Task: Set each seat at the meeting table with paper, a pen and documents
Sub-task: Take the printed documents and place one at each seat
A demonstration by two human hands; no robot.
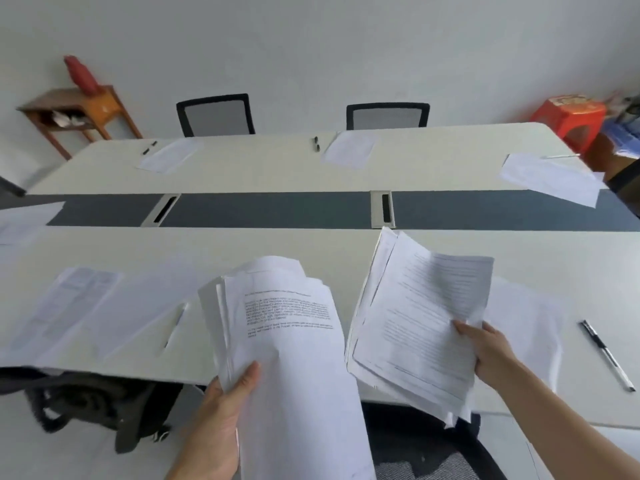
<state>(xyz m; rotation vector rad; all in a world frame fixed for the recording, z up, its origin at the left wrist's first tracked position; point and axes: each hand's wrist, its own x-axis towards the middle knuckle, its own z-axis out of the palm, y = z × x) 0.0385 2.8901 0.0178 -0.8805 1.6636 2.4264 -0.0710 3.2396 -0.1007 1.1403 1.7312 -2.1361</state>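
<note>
Your left hand [221, 414] grips a thick stack of white printed sheets [291, 327] by its lower edge, above the near rim of the long white meeting table [277, 244]. Your right hand [490, 351] pinches a thinner printed sheaf [422, 313] (thumb on top) over a blank white sheet [526, 306]; a black-and-clear pen [607, 355] lies beside it.

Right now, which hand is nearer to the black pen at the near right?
Right. The right hand holds papers just left of the pen; the left hand is farther left.
</note>
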